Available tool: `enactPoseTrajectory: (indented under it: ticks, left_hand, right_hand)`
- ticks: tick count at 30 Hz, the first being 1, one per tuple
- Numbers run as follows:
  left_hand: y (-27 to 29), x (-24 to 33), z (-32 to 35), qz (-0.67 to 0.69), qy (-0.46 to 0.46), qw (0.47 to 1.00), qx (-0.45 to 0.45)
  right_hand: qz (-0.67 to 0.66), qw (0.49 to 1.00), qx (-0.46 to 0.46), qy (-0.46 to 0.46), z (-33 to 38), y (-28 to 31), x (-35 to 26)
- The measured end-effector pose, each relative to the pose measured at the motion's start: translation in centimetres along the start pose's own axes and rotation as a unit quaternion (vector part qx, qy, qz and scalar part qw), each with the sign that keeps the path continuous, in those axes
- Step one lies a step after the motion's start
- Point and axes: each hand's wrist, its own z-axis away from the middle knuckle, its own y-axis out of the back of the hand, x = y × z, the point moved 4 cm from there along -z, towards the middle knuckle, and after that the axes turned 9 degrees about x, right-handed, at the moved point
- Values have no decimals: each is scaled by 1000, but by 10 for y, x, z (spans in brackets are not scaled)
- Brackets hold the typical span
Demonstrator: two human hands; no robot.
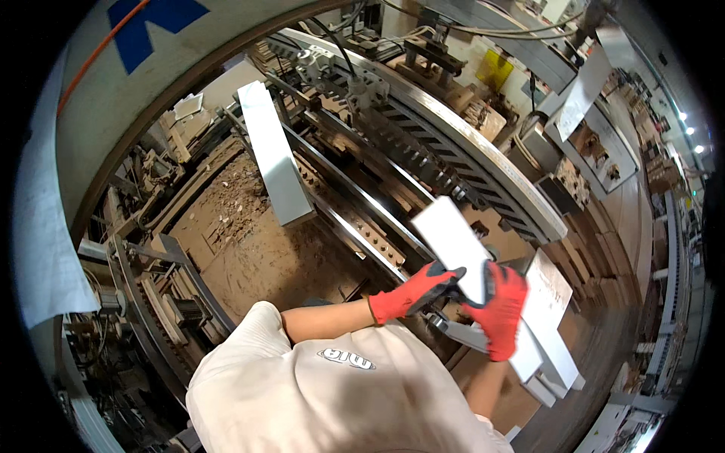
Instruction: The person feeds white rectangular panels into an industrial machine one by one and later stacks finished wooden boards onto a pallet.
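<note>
Both my hands wear red gloves with dark palms. My left hand (415,291) grips the near edge of a flat white board (453,243), and my right hand (504,309) holds the same board from the right side. The board is tilted and blurred, raised a little above a stack of similar white boards (550,317) lying to the right. Just beyond the board run the long metal rails of a machine (362,200).
Another long white board (273,155) lies on the machine further left. A curved toothed metal track (461,143) arcs across the top. Sawdust and scraps cover the brown floor (242,241) under the rails. Machine frames stand at the left.
</note>
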Motion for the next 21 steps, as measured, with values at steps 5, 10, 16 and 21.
enactPoseTrajectory:
  ticks: [5, 10, 16, 21]
  left_hand:
    - [95, 34, -43, -92, -180, 918, 341]
    - [173, 116, -69, -51, -285, 869, 401]
    - [228, 150, -136, -107, -341, 754, 552]
    - [252, 176, -152, -23, -312, 791, 525]
  right_hand:
    - [-97, 993, 70, 7, -4, -53, -47]
    - [67, 980, 89, -165, 54, -99, 22]
    - [-437, 848, 8, -299, 59, -165, 88]
    - [-579, 764, -46, -282, 13, -153, 36]
